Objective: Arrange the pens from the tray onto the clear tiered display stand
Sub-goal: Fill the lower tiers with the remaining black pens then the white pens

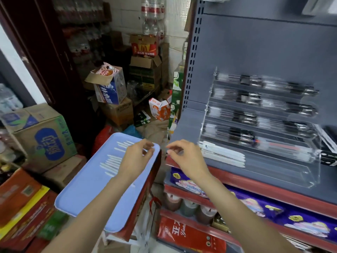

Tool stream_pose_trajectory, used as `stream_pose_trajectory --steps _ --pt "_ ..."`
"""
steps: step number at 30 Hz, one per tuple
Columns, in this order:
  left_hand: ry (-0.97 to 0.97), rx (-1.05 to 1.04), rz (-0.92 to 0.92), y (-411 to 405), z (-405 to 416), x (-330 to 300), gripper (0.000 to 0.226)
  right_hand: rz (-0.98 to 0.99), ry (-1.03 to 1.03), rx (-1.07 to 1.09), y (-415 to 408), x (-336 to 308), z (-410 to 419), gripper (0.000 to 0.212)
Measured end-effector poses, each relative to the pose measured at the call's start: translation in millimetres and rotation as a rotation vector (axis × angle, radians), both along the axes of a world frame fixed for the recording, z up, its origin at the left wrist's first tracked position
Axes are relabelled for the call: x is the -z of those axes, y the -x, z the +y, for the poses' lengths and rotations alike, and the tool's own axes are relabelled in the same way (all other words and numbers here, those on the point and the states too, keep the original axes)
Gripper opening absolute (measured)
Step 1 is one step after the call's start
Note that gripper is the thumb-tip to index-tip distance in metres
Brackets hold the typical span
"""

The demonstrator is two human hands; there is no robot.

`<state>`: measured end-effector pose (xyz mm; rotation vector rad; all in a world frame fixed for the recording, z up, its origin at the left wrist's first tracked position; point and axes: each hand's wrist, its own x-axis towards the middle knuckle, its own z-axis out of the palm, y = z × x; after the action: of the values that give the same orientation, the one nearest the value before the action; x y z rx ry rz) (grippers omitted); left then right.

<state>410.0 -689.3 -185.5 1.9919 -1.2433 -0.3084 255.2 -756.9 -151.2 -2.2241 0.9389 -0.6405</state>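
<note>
A light blue tray (pixel 85 196) rests on red boxes at lower left, with several white pens (pixel 111 164) lying in rows on it. My left hand (pixel 135 159) hovers over the tray's far right corner, thumb and fingers pinched around what looks like a white pen. My right hand (pixel 184 157) hangs between the tray and the clear tiered display stand (pixel 310 172), fingers loosely curled and holding nothing. The stand sits on a grey shelf. Its lowest tier holds several white pens (pixel 224 155), its upper tiers hold black pens (pixel 244 115), and a red pen (pixel 284 145) lies lower right.
The grey shelf unit (pixel 255 42) has a red front edge (pixel 255 183), with purple packets and bottles on the shelves beneath it. Cardboard boxes (pixel 43 136) and bottled drinks crowd the floor to the left and behind the tray.
</note>
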Motion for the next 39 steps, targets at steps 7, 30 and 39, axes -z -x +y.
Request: stream_pose_trajectory --steps 7,30,39 --pt "-0.273 -0.024 -0.074 -136 67 79 0.022 0.217 -0.158 -0.107 -126 77 41 0.029" --pt "-0.221 0.029 0.202 -198 72 153 0.039 0.951 -0.054 -0.112 -210 159 67 0.031" --pt "-0.331 -0.226 0.897 -173 70 127 0.036 0.585 -0.417 -0.042 -196 145 79 0.019"
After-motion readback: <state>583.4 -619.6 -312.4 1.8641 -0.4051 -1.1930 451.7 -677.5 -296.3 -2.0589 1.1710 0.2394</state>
